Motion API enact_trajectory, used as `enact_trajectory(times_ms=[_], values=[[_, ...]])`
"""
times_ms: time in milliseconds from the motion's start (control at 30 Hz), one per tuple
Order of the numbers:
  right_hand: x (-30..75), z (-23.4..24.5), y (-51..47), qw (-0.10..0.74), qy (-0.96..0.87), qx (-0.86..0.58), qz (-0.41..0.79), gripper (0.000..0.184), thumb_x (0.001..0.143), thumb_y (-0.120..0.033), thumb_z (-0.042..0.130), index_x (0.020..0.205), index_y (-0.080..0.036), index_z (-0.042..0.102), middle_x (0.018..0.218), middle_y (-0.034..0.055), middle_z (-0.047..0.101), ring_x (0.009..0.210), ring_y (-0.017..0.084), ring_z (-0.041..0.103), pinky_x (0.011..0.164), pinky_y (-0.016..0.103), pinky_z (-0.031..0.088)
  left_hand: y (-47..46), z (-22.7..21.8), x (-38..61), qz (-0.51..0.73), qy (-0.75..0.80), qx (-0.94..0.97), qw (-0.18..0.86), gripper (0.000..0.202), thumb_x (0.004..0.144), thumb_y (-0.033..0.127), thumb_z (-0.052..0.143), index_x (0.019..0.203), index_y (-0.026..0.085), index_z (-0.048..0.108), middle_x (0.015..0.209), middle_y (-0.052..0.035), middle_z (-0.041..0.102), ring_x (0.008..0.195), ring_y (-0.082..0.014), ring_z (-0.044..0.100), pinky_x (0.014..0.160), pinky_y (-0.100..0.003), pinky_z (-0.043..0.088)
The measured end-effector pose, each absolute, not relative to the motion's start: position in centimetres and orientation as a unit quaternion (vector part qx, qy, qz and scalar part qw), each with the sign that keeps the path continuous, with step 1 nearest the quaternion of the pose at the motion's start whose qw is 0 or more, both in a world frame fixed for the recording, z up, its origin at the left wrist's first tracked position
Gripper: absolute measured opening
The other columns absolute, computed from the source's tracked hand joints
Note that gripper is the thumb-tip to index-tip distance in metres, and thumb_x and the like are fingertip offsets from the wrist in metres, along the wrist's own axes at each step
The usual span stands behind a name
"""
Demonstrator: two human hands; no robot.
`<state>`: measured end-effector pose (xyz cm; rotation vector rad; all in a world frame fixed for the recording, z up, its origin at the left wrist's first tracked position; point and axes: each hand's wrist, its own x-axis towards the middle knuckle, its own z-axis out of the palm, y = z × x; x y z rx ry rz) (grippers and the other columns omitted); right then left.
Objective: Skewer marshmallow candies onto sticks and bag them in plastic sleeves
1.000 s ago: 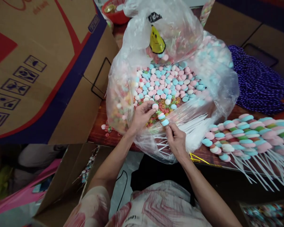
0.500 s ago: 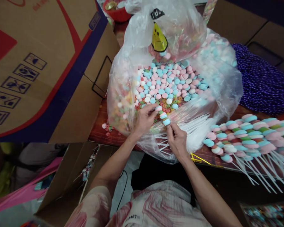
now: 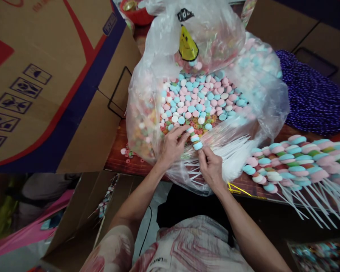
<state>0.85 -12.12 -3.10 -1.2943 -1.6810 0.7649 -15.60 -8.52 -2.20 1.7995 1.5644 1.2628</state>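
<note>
Between my hands is a candy skewer threaded with pink, white and blue marshmallow discs and smaller coloured rings. My left hand pinches the disc at its upper end. Low on the skewer, just under the bottom blue disc, the closed fingers of my right hand grip the stick, which they mostly hide. Both hands are over an open clear plastic bag. Loose marshmallow discs fill its middle, with small ring candies in front of them. A bundle of white sticks lies beside my right hand.
Finished candy skewers are piled on the table at right, their sticks over the edge. A large cardboard box stands at left. Purple dotted material lies at right rear, and a red bowl is at the back.
The view has shifted slightly. Both hands keep their grip on the candy skewer, and little else differs.
</note>
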Motion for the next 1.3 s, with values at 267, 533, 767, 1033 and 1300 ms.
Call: enact_trajectory(times_ms=[267, 533, 767, 1033, 1300], values=[[0.7, -3.3, -12.2, 0.430, -0.666, -0.522, 0.315, 0.031, 0.095, -0.029, 0.046, 0.066, -0.024, 0.038, 0.056, -0.0073, 0.031, 0.051, 0.010, 0.028, 0.051, 0.025, 0.025, -8.7, -2.0, -15.5, 0.448, 0.559, 0.659, 0.229, 0.025, 0.098, 0.024, 0.055, 0.114, 0.021, 0.074, 0.110, -0.0062, 0.074, 0.102, -0.0171, 0.068, 0.092, -0.029, 0.054], [0.5, -3.4, -12.3, 0.417, -0.667, -0.536, 0.306, 0.026, 0.095, -0.029, 0.042, 0.069, -0.025, 0.040, 0.059, -0.0045, 0.040, 0.054, 0.012, 0.037, 0.057, 0.027, 0.031, -9.4, -2.0, -15.0, 0.441, 0.568, 0.655, 0.233, 0.026, 0.097, 0.028, 0.056, 0.113, 0.021, 0.076, 0.105, -0.0060, 0.075, 0.095, -0.0165, 0.070, 0.086, -0.027, 0.054], [0.4, -3.5, -12.3, 0.418, -0.665, -0.540, 0.303, 0.025, 0.095, -0.029, 0.040, 0.071, -0.024, 0.043, 0.061, -0.0032, 0.046, 0.057, 0.013, 0.040, 0.059, 0.026, 0.034, -9.6, -2.4, -14.6, 0.452, 0.554, 0.646, 0.268, 0.026, 0.095, 0.031, 0.059, 0.111, 0.022, 0.077, 0.106, -0.0059, 0.076, 0.097, -0.0172, 0.070, 0.088, -0.029, 0.056], [0.6, -3.2, -12.8, 0.444, -0.650, -0.519, 0.331, 0.025, 0.098, -0.030, 0.047, 0.085, -0.020, 0.066, 0.068, -0.0013, 0.056, 0.063, 0.014, 0.051, 0.063, 0.026, 0.040, -9.4, -4.2, -14.6, 0.538, 0.539, 0.567, 0.313, 0.043, 0.096, 0.043, 0.060, 0.134, 0.023, 0.064, 0.126, -0.0086, 0.072, 0.113, -0.0172, 0.069, 0.101, -0.031, 0.056], [1.7, -2.5, -14.0, 0.442, -0.675, -0.506, 0.306, 0.025, 0.098, -0.023, 0.047, 0.099, -0.020, 0.073, 0.093, 0.0072, 0.076, 0.082, 0.020, 0.071, 0.078, 0.030, 0.054, -10.3, -3.4, -14.8, 0.553, 0.553, 0.547, 0.297, 0.031, 0.092, 0.041, 0.066, 0.114, 0.021, 0.074, 0.118, -0.0075, 0.074, 0.109, -0.0198, 0.071, 0.102, -0.035, 0.056]])
